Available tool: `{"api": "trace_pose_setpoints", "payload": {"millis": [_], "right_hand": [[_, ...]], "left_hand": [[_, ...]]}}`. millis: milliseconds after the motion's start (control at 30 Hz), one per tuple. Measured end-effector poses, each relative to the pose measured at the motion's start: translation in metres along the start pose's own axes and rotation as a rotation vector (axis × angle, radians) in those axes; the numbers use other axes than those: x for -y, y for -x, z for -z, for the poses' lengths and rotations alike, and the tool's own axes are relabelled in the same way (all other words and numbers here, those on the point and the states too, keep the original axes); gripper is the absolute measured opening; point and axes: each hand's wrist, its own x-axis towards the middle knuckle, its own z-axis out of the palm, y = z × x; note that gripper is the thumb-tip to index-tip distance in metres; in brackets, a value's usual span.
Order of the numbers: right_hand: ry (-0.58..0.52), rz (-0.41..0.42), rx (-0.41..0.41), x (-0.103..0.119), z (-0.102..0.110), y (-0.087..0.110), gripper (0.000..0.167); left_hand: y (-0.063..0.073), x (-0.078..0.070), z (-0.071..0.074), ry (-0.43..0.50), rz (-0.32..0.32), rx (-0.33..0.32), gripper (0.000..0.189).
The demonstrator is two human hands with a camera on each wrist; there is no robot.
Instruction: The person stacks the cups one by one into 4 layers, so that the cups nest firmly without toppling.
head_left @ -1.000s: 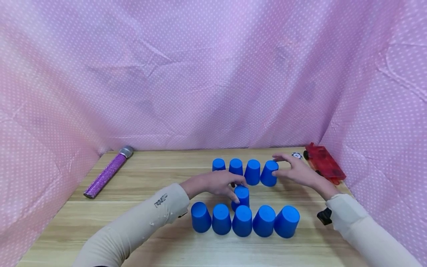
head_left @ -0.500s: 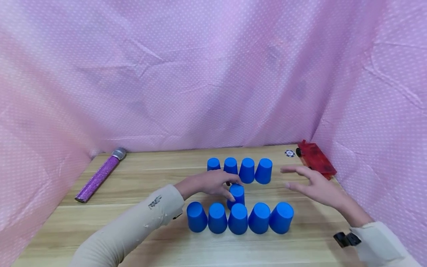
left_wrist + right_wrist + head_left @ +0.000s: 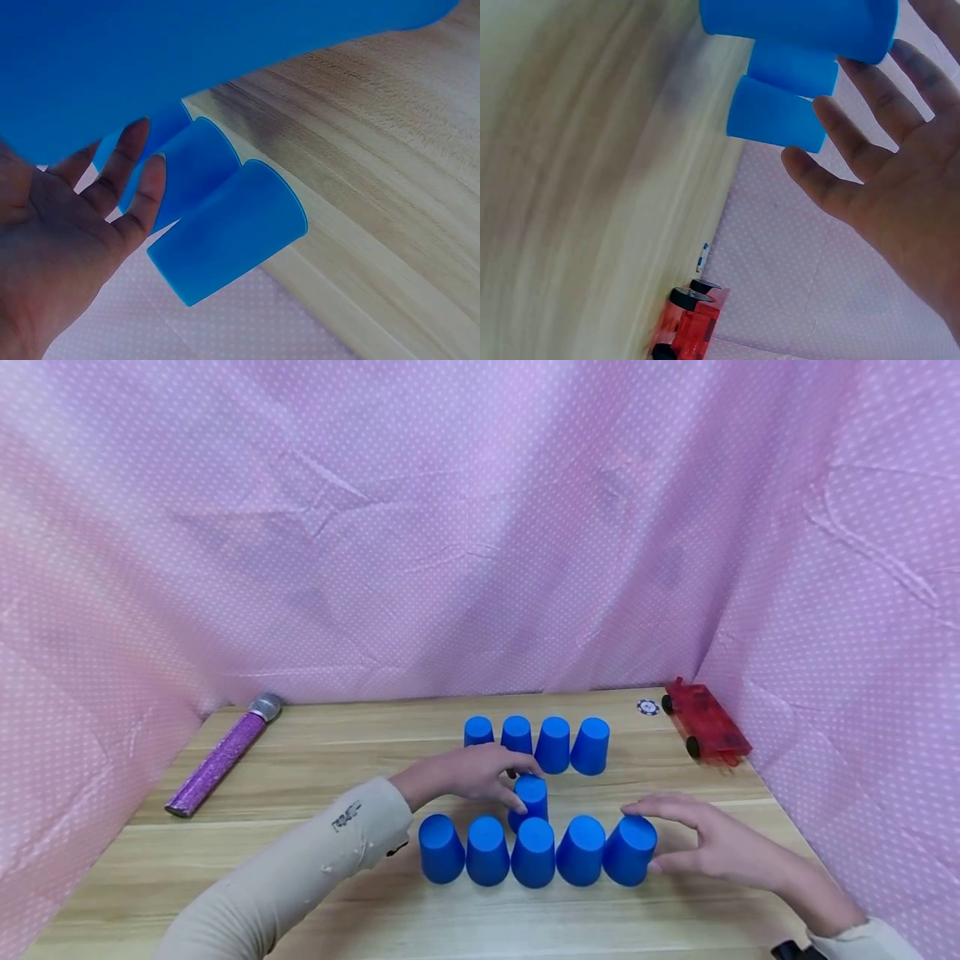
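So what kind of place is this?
Probably a curtained-off tabletop space, maybe for play or recording: pink dotted cloth hangs around a wooden table with blue cups on it.

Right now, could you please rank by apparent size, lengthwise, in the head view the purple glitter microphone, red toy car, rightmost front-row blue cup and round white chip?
Microphone
Car
Cup
Chip

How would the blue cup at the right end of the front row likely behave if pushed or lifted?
The right-end blue cup would probably slide rather than tip under a low push, since it stands on its wider end. It looks smooth and narrows upward, so a loose grip may slip off.
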Motion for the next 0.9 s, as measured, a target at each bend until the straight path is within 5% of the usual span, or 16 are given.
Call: {"api": "trace_pose_setpoints", "payload": {"millis": [667, 900], "right_hand": [[-0.017, -0.023, -0.012, -0.006, -0.011, -0.001, 0.054], [-0.029, -0.028, 0.003, -0.008, -0.011, -0.002, 0.053]], "left_hand": [[0.001, 0.004, -0.009, 0.098, 0.005, -0.022, 0.056], [0.004, 0.004, 0.002, 0.113, -0.014, -0.073, 0.054]]}}
